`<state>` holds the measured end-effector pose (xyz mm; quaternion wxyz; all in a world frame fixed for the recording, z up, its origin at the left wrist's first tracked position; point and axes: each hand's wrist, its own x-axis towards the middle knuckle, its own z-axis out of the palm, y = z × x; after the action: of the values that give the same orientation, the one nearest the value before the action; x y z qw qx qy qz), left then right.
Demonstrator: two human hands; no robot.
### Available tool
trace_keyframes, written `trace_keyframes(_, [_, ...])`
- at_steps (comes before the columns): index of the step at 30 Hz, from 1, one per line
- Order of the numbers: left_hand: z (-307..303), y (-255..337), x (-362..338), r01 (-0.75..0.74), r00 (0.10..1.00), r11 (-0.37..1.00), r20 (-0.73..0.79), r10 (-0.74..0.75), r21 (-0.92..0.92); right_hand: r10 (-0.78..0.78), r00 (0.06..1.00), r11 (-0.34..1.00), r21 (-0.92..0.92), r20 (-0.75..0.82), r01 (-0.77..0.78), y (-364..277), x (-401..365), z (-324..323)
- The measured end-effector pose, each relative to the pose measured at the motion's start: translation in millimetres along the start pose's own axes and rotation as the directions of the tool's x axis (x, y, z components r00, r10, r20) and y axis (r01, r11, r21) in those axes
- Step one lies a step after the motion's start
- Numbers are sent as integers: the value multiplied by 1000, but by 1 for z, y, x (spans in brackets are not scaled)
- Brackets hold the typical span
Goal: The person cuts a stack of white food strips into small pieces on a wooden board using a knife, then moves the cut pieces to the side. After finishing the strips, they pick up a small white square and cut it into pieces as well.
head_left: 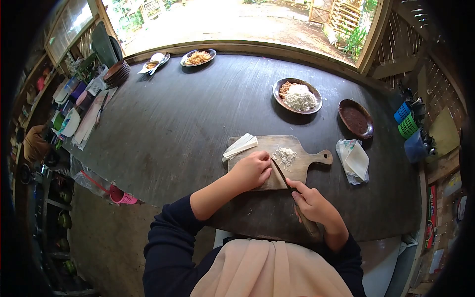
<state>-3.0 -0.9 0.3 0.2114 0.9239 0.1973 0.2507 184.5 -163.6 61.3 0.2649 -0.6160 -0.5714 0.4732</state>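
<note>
A wooden cutting board (279, 178) with a round handle lies on the dark table in front of me. My right hand (316, 204) is wrapped round the handle of a knife (280, 173), whose dark blade slants up across the board. Beside the blade, my left hand (251, 171) presses down on the board with curled fingers; whatever they hold is hidden. Several white sticks (241, 147) lie at the board's upper left corner. Right of the blade's tip is a small heap of fine white shreds (285, 156).
Beyond the board stands a plate (277, 101) of white shreds and reddish-brown food. To its right are an empty brown dish (356, 119) and a wrapped white packet (353, 162). Another food plate (198, 58) sits near the window. Stacked brown plates (117, 74) and utensil baskets (407, 125) flank the table.
</note>
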Motion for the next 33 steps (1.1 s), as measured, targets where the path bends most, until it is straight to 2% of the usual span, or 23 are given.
trace_keyframes(6, [1, -1, 0, 8, 1000, 1000, 4, -8, -9, 19, 1000, 1000, 1, 10, -19, 0, 0, 1])
trace_keyframes(8, [0, 1, 0, 11, 1000, 1000, 18, -11, 6, -58, 998, 998, -32, -27, 57, 7, 3, 4])
trace_keyframes(12, [-1, 2, 1, 24, 1000, 1000, 15, -24, 5, -16, 1000, 1000, -25, -4, 16, 2, 6, 7])
trace_keyframes(15, [-1, 2, 1, 24, 999, 1000, 25, -24, 9, -49, 998, 998, -31, -29, 48, 6, 9, 8])
trace_keyframes(21, [-4, 4, 3, 41, 999, 999, 35, -42, 19, -79, 997, 987, -145, -20, 76, 11, 0, -7])
trace_keyframes(23, [-1, 2, 1, 26, 1000, 1000, 16, -26, 11, -177, 984, 956, -242, -15, 168, 17, -5, -12])
trace_keyframes(27, [-2, 2, 1, 17, 999, 1000, 27, -17, 14, -132, 991, 962, -244, -13, 124, 10, -6, -11])
trace_keyframes(29, [-3, 1, 1, 18, 999, 1000, 27, -18, -10, -28, 999, 994, -109, -25, 25, 1, -5, -7])
trace_keyframes(33, [-5, 2, 1, 21, 999, 1000, 27, -20, -21, -64, 997, 997, -55, -45, 62, 0, -3, -2])
